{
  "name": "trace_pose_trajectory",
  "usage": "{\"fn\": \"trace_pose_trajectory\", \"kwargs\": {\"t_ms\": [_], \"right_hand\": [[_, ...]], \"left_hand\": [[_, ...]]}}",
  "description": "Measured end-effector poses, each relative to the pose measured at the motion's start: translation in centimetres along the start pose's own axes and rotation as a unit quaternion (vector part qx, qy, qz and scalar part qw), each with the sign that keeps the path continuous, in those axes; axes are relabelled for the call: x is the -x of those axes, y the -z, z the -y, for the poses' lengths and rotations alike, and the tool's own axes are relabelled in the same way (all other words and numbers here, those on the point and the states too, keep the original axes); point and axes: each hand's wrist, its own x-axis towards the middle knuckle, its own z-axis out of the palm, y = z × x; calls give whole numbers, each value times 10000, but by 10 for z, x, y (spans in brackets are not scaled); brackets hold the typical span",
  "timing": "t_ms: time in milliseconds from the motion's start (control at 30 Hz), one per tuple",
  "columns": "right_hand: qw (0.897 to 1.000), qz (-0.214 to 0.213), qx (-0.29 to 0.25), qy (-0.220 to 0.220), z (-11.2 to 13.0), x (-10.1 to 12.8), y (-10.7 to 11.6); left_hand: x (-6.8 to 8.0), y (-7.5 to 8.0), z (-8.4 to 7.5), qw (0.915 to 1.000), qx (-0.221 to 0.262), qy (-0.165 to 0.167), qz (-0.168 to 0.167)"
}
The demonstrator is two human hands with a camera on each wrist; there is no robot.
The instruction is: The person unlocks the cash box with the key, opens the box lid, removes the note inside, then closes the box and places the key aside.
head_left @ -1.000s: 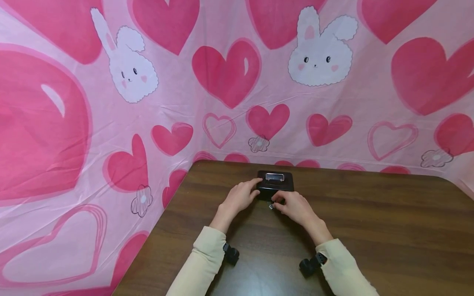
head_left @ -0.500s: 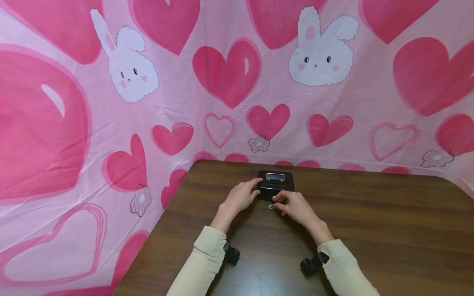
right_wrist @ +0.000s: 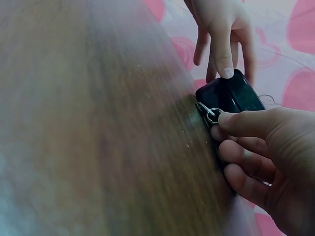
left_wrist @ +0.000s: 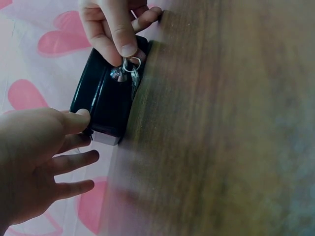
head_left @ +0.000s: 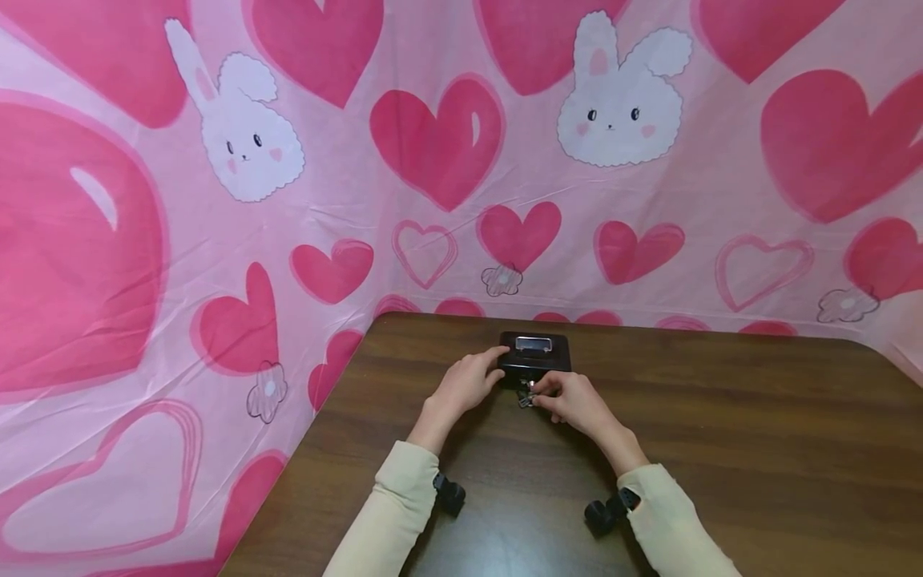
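Note:
A small black cash box [head_left: 535,362] with a silver handle [head_left: 534,344] on its lid stands near the table's far edge. My left hand [head_left: 467,383] touches its left end, thumb on the near corner, the other fingers spread and fairly straight in the left wrist view. At the box's front, my right hand [head_left: 577,401] pinches a key between thumb and forefinger; those fingers hide most of it. The round silver lock [left_wrist: 118,74] is right beside the fingertips. A key ring [right_wrist: 213,116] hangs there with a second key [left_wrist: 134,82] dangling from it.
The brown wooden table [head_left: 721,433] has its far edge close behind the box. Pink cloth [head_left: 433,160] with hearts and rabbits hangs behind and to the left. Each wrist bears a black camera [head_left: 604,517].
The dangling key and ring at my right fingertips have swung slightly, and more silver shows at the lock. My left hand stays on the box, which has not visibly moved.

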Motion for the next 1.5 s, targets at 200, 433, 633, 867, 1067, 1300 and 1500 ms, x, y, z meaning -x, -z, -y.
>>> {"fn": "trace_pose_trajectory", "kwargs": {"t_ms": [200, 433, 633, 867, 1067, 1300, 1500], "right_hand": [[9996, 179, 196, 34, 3, 1, 3], [9977, 460, 474, 121, 2, 5, 12], [9984, 236, 456, 224, 1, 6, 22], [9985, -25, 533, 156, 4, 8, 34], [9961, -292, 813, 197, 6, 9, 42], [9917, -759, 1006, 245, 5, 10, 51], [9873, -1002, 1225, 167, -1, 12, 57]], "left_hand": [[1, 0, 1, 10000, -26, -12, -52], [1, -2, 0, 10000, 50, -37, -15], [1, -2, -1, 10000, 13, -27, 26], [-1, -1, -1, 9999, -19, -52, 102], [-1, 1, 1, 10000, 34, -29, 69], [0, 6, 4, 9999, 99, 89, 7], [2, 9, 6, 9994, 198, 278, 15]]}}
